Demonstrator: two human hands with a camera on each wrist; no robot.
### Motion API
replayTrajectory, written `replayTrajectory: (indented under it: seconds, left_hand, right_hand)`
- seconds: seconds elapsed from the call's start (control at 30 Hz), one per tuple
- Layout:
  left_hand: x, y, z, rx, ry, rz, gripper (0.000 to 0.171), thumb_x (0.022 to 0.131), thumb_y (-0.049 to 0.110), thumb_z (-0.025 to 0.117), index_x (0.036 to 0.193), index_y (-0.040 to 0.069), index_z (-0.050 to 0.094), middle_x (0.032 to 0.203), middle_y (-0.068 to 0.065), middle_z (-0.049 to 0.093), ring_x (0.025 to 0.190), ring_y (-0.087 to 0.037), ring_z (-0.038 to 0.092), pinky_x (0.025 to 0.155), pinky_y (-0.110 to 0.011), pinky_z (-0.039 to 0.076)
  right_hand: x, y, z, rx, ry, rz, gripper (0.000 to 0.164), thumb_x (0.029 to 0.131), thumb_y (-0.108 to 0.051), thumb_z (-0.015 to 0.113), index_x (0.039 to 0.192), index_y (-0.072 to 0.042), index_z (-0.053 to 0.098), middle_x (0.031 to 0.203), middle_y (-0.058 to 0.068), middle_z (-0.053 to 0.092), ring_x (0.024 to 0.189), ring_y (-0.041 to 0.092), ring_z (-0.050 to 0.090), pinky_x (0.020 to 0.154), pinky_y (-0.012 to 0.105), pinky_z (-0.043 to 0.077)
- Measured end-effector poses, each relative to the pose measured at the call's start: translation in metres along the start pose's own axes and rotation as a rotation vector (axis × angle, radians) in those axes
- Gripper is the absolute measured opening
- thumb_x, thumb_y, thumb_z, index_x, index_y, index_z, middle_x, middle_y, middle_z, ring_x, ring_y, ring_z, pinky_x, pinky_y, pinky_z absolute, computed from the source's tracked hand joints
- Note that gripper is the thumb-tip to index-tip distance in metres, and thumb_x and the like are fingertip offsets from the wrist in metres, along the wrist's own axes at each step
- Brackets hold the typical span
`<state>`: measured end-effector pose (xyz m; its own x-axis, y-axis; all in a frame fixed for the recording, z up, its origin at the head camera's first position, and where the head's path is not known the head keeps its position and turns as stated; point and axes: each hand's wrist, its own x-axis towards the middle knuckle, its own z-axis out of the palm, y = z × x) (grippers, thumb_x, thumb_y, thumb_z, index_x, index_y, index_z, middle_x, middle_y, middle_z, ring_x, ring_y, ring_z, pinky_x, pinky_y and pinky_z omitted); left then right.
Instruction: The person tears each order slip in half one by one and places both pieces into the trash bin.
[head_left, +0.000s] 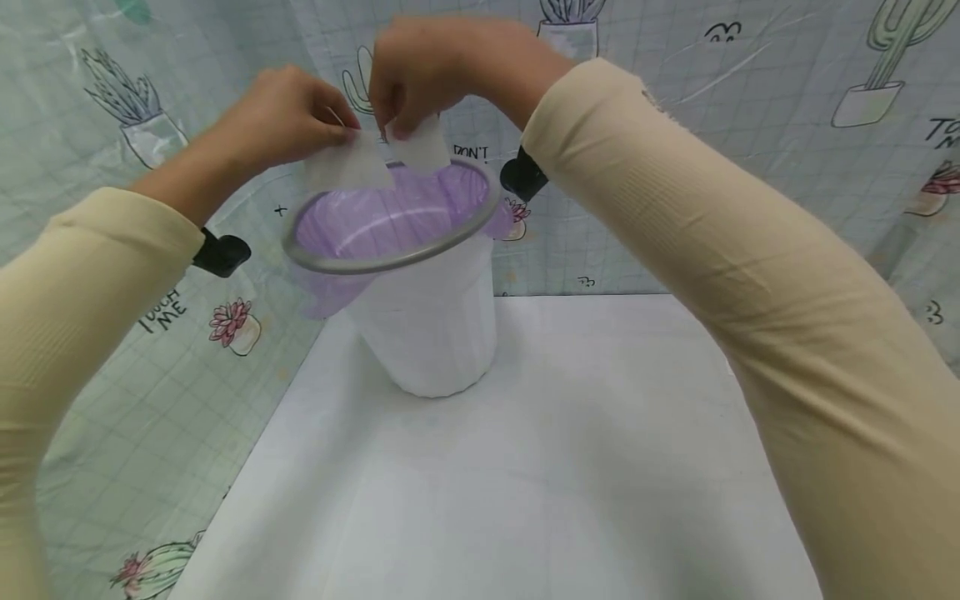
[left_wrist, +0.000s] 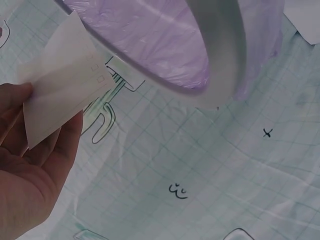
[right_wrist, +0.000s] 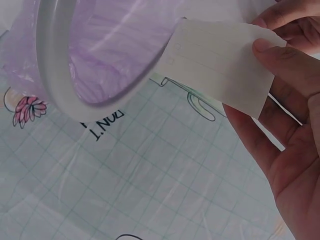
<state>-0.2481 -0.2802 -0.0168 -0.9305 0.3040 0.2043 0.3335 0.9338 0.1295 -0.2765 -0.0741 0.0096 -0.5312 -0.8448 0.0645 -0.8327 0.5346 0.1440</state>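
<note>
A white bin (head_left: 431,325) with a grey ring (head_left: 360,265) round its mouth stands on a white table; a thin purple bag (head_left: 408,212) lines it. Above the far left of the ring, my left hand (head_left: 292,117) pinches a piece of paper (head_left: 348,167) by its upper corner. Beside it my right hand (head_left: 427,71) pinches a smaller piece of paper (right_wrist: 215,65) between thumb and fingers. That piece has a ragged upper edge and small printed squares along one side. Similar squares show on the left piece (left_wrist: 70,80). The two pieces look separate.
The white tabletop (head_left: 487,500) spreads in front of the bin. Behind and to the left hangs a pale green checked sheet (head_left: 247,433) printed with cacti and words. A black strap device (head_left: 222,254) sits at the left wrist, another (head_left: 523,175) at the right.
</note>
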Motion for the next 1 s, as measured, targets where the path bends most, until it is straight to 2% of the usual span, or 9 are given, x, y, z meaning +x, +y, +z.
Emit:
replayTrajectory:
  seconds: [0.17, 0.33, 0.57, 0.73, 1.0]
  left_hand:
    - [0.003, 0.002, 0.001, 0.034, -0.006, 0.041, 0.034, 0.105, 0.023, 0.056, 0.128, 0.002, 0.068, 0.126, -0.023, 0.067, 0.106, -0.033, 0.062, 0.07, -0.023, 0.043]
    - [0.006, 0.005, 0.002, 0.029, -0.026, 0.025, 0.035, 0.105, 0.023, 0.054, 0.13, 0.002, 0.067, 0.13, -0.023, 0.066, 0.106, -0.034, 0.063, 0.07, -0.023, 0.044]
    - [0.009, 0.009, 0.007, -0.052, -0.095, 0.023, 0.033, 0.105, 0.023, 0.058, 0.129, 0.001, 0.066, 0.123, -0.024, 0.068, 0.107, -0.034, 0.068, 0.063, -0.012, 0.052]
    - [0.01, 0.014, 0.01, -0.041, -0.116, 0.029, 0.031, 0.104, 0.023, 0.06, 0.127, 0.003, 0.067, 0.121, -0.021, 0.071, 0.1, -0.028, 0.071, 0.064, -0.013, 0.053]
    - [0.021, 0.039, 0.022, -0.05, -0.138, 0.064, 0.03, 0.104, 0.022, 0.059, 0.128, 0.005, 0.066, 0.123, -0.015, 0.071, 0.102, -0.025, 0.069, 0.082, -0.031, 0.055]
  right_hand:
    - [0.0, 0.0, 0.003, 0.011, -0.022, 0.004, 0.025, 0.101, -0.018, 0.062, 0.122, -0.01, 0.074, 0.118, 0.015, 0.07, 0.103, 0.029, 0.066, 0.092, 0.039, 0.055]
    - [-0.002, 0.002, 0.005, 0.031, -0.04, 0.027, 0.027, 0.102, -0.018, 0.061, 0.125, -0.01, 0.073, 0.122, 0.015, 0.069, 0.102, 0.029, 0.067, 0.09, 0.037, 0.057]
    - [-0.004, 0.008, 0.008, 0.075, -0.081, 0.027, 0.024, 0.101, -0.011, 0.06, 0.12, -0.01, 0.075, 0.113, 0.013, 0.073, 0.093, 0.021, 0.07, 0.084, 0.03, 0.057]
    - [-0.008, 0.015, 0.011, 0.075, -0.088, 0.035, 0.024, 0.1, -0.01, 0.06, 0.119, -0.009, 0.075, 0.112, 0.013, 0.074, 0.092, 0.02, 0.069, 0.084, 0.03, 0.058]
    - [-0.035, 0.038, 0.016, 0.034, -0.128, 0.142, 0.024, 0.104, -0.018, 0.059, 0.12, -0.008, 0.074, 0.113, 0.013, 0.073, 0.098, 0.025, 0.068, 0.089, 0.036, 0.056]
